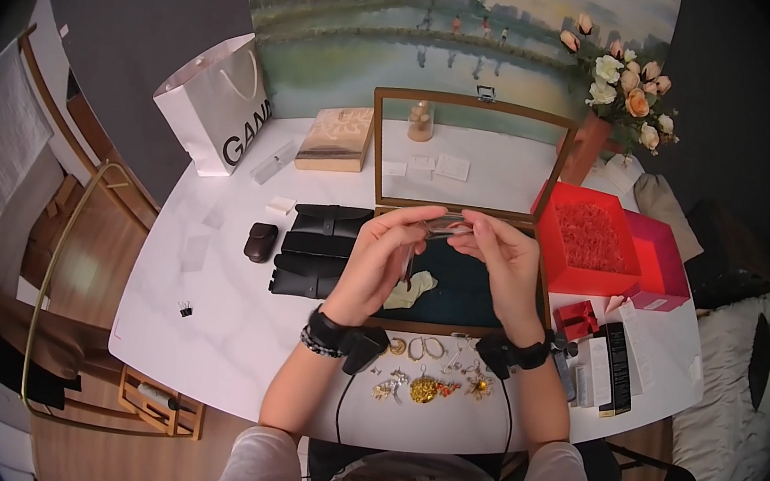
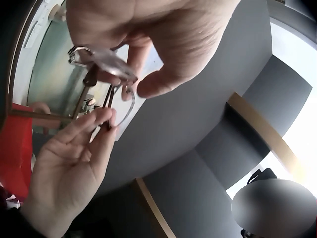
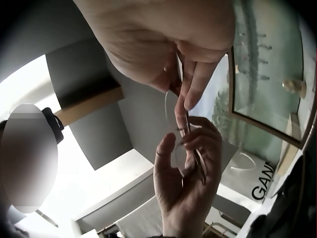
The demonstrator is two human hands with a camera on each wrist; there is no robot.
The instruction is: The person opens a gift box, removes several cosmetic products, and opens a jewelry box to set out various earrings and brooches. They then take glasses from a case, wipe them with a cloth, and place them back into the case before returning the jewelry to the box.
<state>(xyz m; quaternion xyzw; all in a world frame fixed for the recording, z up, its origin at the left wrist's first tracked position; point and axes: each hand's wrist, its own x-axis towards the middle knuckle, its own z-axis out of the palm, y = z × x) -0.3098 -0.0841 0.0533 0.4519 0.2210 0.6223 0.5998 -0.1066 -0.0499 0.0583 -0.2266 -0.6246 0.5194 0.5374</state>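
With 12 o'clock pointing away from the person, the glasses (image 2: 113,65) are held up between the two hands, above the wooden box (image 1: 446,330). The left hand (image 1: 383,257) grasps them with curled fingers; which finger touches which part, I cannot tell exactly. The right hand (image 1: 508,259) pinches a thin arm of the glasses between the thumb and fingertips.

Behind the hands, at 12 o'clock, the open glass lid (image 1: 439,98) of the box stands up, so its frame makes a border on the far side. Below the hands is the dark green lining (image 1: 483,294), with a pale cloth (image 1: 411,293) on it at 7 o'clock. Between the box's front rim and the front edge of the table (image 1: 201,353), at 6 o'clock, jewellery (image 1: 425,388) lies in a narrow strip.

The wider room is toward 8 o'clock: white tabletop runs past a black clip (image 1: 185,309) to the left edge, well apart from the left hand. At 9 o'clock the black cases (image 1: 310,275) lie just beside the box, with a small brown case (image 1: 259,242) farther out. At 10 o'clock a white paper bag (image 1: 201,106) stands near the far edge.

The right side is tighter. At 3 o'clock a red box (image 1: 589,281) stands near the right hand, and at 4 o'clock a black carton (image 1: 617,373) lies between the wooden box and the right table edge. Flowers (image 1: 636,100) rise between 1 and 2 o'clock.
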